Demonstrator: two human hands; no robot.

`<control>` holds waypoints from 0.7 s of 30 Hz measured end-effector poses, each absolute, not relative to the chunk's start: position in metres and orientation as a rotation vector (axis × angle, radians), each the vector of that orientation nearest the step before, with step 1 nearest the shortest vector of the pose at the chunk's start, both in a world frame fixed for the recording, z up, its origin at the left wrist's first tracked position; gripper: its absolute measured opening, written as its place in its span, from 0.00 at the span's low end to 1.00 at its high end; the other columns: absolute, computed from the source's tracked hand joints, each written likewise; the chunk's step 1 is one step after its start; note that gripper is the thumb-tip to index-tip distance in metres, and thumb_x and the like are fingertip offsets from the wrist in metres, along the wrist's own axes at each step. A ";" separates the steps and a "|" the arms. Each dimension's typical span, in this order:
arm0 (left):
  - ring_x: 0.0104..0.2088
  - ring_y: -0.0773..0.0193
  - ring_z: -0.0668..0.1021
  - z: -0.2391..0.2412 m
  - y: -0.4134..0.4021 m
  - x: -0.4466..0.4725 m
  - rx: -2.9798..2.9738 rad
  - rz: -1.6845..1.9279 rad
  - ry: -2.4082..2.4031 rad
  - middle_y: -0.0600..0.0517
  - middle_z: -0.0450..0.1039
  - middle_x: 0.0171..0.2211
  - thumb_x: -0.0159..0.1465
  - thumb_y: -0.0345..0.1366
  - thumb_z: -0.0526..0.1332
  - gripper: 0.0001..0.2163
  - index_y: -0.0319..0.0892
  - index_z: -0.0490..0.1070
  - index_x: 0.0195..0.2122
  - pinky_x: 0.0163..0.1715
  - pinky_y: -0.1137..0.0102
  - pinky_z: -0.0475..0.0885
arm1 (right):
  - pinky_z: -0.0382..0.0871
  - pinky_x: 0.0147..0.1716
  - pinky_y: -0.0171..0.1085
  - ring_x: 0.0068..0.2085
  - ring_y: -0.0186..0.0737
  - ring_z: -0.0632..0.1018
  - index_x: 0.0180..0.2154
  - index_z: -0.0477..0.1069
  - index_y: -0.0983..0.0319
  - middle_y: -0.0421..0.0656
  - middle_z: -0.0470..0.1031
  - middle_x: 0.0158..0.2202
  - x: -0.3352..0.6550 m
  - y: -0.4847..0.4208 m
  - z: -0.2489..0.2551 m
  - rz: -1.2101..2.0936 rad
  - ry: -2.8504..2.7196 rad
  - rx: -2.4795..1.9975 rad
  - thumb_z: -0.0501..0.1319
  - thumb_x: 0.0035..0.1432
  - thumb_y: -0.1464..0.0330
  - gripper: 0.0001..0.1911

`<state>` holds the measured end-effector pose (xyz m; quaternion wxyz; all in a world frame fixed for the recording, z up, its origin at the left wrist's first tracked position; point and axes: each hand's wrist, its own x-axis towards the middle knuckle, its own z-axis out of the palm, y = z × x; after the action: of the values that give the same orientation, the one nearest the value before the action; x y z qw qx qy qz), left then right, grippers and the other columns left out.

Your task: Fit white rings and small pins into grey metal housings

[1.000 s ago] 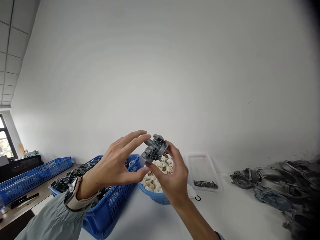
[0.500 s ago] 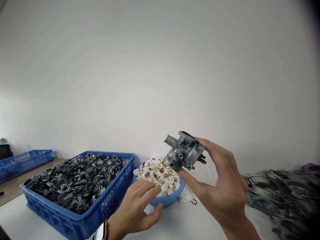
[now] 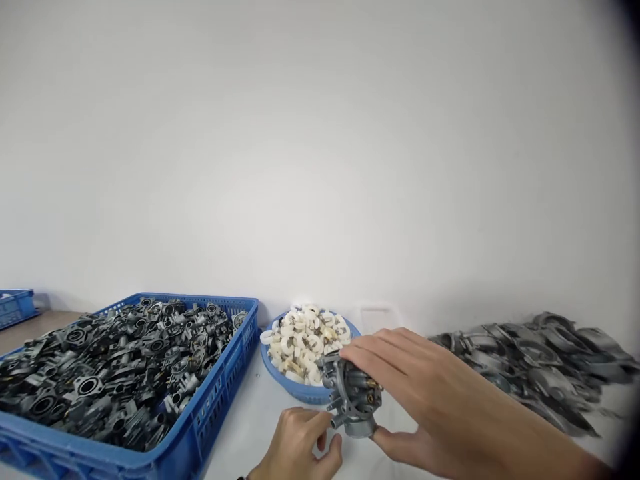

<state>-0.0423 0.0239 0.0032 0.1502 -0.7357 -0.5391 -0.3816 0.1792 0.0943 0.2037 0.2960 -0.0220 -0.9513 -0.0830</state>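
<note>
My right hand [image 3: 430,393] grips a grey cast-metal carburetor body [image 3: 350,393] from above, holding it low over the white table just in front of the blue bowl [image 3: 300,392]. My left hand [image 3: 300,447] sits at the bottom edge with fingers curled, its fingertips touching the left side of the carburetor body. The bowl is heaped with white plastic rings [image 3: 305,337].
A large blue crate [image 3: 210,413] full of grey metal carburetor bodies fills the left. A pile of grey metal covers [image 3: 530,367] lies on the table at right. Another blue crate [image 3: 15,307] shows at the far left edge. A white wall stands behind.
My right hand has brought the carburetor body down from in front of the wall to the table by the bowl. My left hand left the bowl's rim and now touches the part.
</note>
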 end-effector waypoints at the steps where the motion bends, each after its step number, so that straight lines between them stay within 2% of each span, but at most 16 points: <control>1: 0.19 0.65 0.77 0.002 0.021 -0.042 -2.156 -1.007 -1.602 0.56 0.72 0.19 0.61 0.31 0.59 0.08 0.46 0.61 0.26 0.22 0.71 0.62 | 0.67 0.39 0.44 0.41 0.48 0.76 0.46 0.71 0.59 0.42 0.77 0.42 0.175 0.096 0.199 -0.201 -2.684 -0.069 0.67 0.48 0.77 0.22; 3: 0.21 0.63 0.79 0.003 0.016 -0.041 -2.247 -0.855 -1.661 0.55 0.73 0.20 0.60 0.31 0.61 0.07 0.45 0.64 0.27 0.23 0.70 0.62 | 0.60 0.32 0.42 0.35 0.44 0.72 0.38 0.69 0.60 0.40 0.73 0.36 0.168 0.104 0.182 -0.185 -2.991 -0.096 0.72 0.46 0.73 0.17; 7: 0.22 0.61 0.78 0.005 0.013 -0.040 -2.359 -0.728 -1.670 0.55 0.75 0.21 0.59 0.29 0.62 0.04 0.45 0.70 0.31 0.24 0.70 0.62 | 0.49 0.28 0.39 0.30 0.40 0.66 0.36 0.70 0.61 0.39 0.69 0.33 0.170 0.121 0.125 -0.213 -3.374 -0.189 0.79 0.40 0.59 0.26; 11: 0.22 0.62 0.77 0.004 0.012 -0.038 -2.397 -0.660 -1.664 0.55 0.74 0.21 0.59 0.26 0.61 0.06 0.44 0.69 0.28 0.24 0.71 0.61 | 0.48 0.30 0.38 0.33 0.43 0.68 0.38 0.71 0.61 0.41 0.70 0.35 0.177 0.132 0.089 -0.122 -3.411 -0.212 0.78 0.39 0.55 0.28; 15: 0.23 0.62 0.78 0.004 0.011 -0.035 -2.382 -0.630 -1.666 0.55 0.74 0.22 0.61 0.27 0.61 0.06 0.44 0.68 0.29 0.26 0.71 0.63 | 0.50 0.29 0.38 0.34 0.43 0.70 0.37 0.69 0.60 0.39 0.70 0.35 0.174 0.135 0.086 -0.005 -3.397 -0.238 0.76 0.40 0.54 0.27; 21: 0.25 0.60 0.80 0.007 0.011 -0.036 -2.365 -0.593 -1.677 0.54 0.74 0.23 0.64 0.29 0.61 0.06 0.44 0.67 0.30 0.27 0.69 0.66 | 0.47 0.28 0.38 0.31 0.41 0.67 0.34 0.66 0.59 0.37 0.66 0.33 0.169 0.138 0.082 0.029 -3.350 -0.222 0.76 0.38 0.55 0.27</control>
<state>-0.0362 0.0111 0.0068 0.0908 -0.7959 -0.5644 -0.1994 0.1692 0.1378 0.0817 -0.1078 -0.0656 -0.9920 0.0086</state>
